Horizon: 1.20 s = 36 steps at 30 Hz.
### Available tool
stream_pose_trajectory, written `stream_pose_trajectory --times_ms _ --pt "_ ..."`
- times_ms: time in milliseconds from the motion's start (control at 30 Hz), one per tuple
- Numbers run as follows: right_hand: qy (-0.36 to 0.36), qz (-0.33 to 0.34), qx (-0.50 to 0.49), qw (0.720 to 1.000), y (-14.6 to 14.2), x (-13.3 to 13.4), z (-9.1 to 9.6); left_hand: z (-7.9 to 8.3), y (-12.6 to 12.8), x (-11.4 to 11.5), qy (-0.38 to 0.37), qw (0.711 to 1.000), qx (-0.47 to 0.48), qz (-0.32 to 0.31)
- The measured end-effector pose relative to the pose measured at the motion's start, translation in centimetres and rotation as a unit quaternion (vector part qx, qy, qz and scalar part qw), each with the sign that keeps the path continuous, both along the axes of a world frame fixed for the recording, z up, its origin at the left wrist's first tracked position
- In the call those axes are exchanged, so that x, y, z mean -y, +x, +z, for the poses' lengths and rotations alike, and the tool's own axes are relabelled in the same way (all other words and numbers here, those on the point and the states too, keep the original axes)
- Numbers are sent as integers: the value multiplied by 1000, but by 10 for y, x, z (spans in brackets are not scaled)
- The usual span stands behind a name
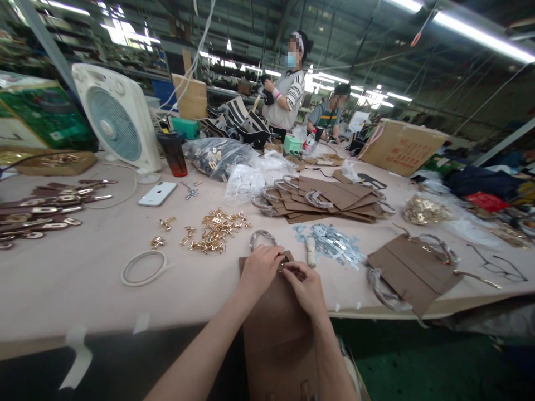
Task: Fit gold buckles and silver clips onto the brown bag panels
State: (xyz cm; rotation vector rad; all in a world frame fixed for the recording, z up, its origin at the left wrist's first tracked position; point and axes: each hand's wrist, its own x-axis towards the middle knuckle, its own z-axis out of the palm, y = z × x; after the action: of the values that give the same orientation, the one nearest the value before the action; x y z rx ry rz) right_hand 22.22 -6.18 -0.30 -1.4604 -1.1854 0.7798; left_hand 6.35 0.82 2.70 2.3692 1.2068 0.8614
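A brown bag panel [280, 323] hangs over the table's front edge toward me, its wrapped handle [262, 238] lying at the far end. My left hand [259, 270] rests on the panel's upper part, fingers closed at a small metal fitting. From the right, my right hand [308, 288] pinches at the same fitting, which my fingertips mostly hide. Beyond my left hand lies a pile of gold-coloured metal fittings [219, 228]. A heap of flat silver metal plates [336, 244] and a small pale roll [311, 252] are just past my right hand.
A tape roll [144, 268], a phone [157, 194], a dark tumbler [172, 155] and a fan [115, 120] stand or lie leftward. Stacked brown panels [330, 195] are ahead; another bag piece [412, 267] and eyeglasses [497, 264] lie right. Two people are across the table.
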Motion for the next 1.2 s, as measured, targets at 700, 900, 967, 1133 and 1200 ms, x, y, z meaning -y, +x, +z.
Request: stream_pose_trajectory --times_ms 700,900,967,1133,1200 --pt "-28 -74 -34 996 16 -21 -7 14 17 -13 -94 978 -181 45" --pt "-9 -72 -23 997 12 -17 -11 15 14 -22 -118 978 -168 23" --pt "-4 -78 -2 997 11 -16 -14 15 13 -24 -115 979 -168 16" --pt "15 -92 68 993 13 -16 -21 11 12 -25 -113 979 -169 9" --pt "22 -94 75 992 13 -16 -22 8 11 -26 -116 980 -162 9"
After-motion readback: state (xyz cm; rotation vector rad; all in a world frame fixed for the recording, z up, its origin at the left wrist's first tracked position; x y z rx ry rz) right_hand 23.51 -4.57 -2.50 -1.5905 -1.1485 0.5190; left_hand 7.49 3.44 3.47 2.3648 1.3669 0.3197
